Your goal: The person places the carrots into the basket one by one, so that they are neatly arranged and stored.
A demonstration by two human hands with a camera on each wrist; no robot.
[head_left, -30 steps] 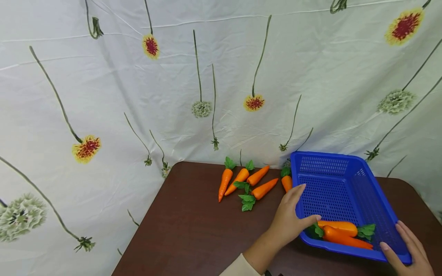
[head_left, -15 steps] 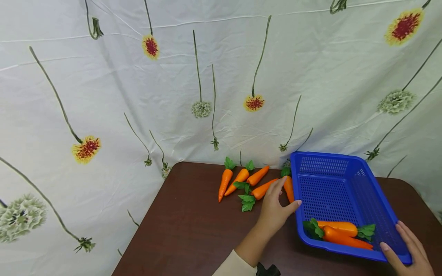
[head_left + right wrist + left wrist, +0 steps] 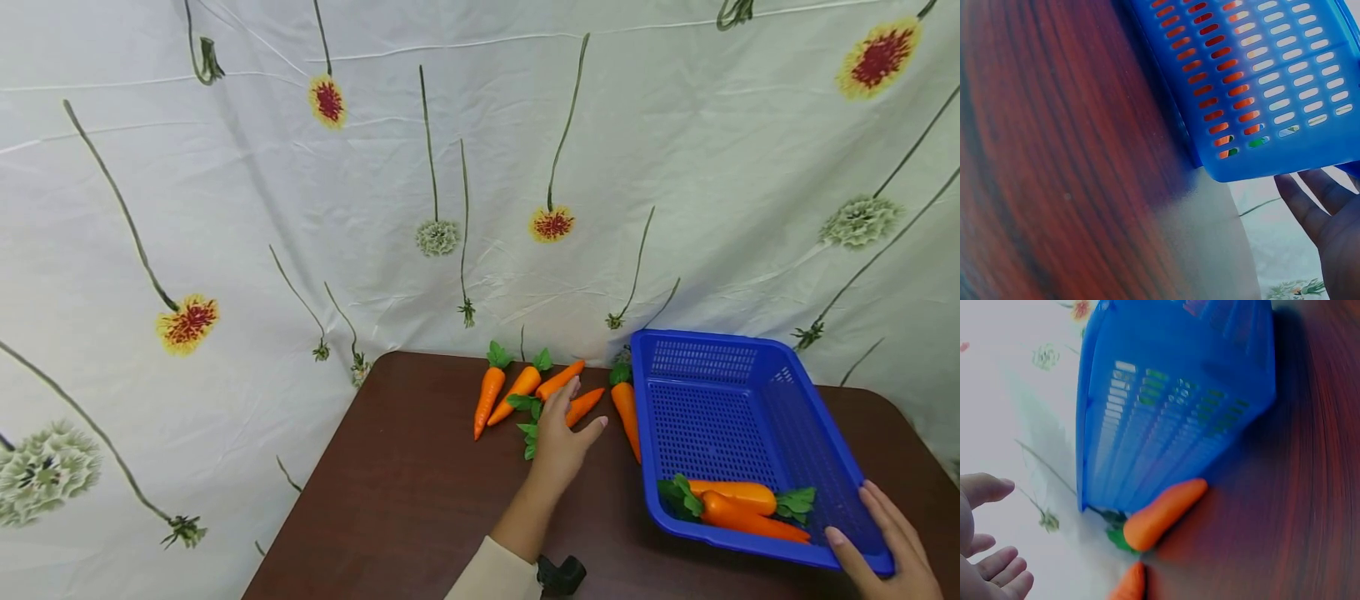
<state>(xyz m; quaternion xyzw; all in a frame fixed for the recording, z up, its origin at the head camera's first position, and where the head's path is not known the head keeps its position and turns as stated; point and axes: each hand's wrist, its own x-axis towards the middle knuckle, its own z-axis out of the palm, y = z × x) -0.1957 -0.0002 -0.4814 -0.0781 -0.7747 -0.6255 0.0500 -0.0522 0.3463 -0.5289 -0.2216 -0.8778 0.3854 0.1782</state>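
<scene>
Blue basket floor (head view only)

Left hand: bare, fingers and thumb slender. Behind it, bare stretch of forearm, then sleeve: pale cream, plain, ending in straight-edged cuff short of wrist. Beside cuff, on thumb side: black fitting, compact, blocky, rounded corners, short projecting end; any markings too small to read. Right hand: likewise bare, fingers slender, thumb nail visible, short.
</scene>
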